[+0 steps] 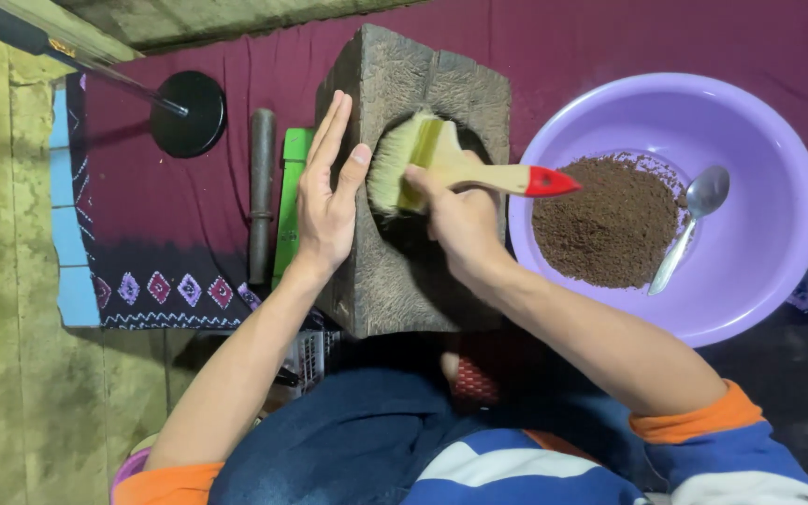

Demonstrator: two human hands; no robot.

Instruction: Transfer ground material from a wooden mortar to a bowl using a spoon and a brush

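Right hand (455,220) grips paintbrush (451,168) | handle points right, bristles left, axis horizontal | left hand (327,192) flat-open on wooden block (404,281)

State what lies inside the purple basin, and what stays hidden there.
Inside the purple basin lie a mound of brown powder and a metal spoon. The basin floor beneath the powder is covered.

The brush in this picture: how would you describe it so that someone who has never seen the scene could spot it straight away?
Start at the big dark wooden block in the middle, left of the purple basin of brown powder. Over the block's hollow, the right hand holds the brush. It has pale bristles and a light wooden handle, and its bright red handle tip sets it apart from the metal spoon nearby.
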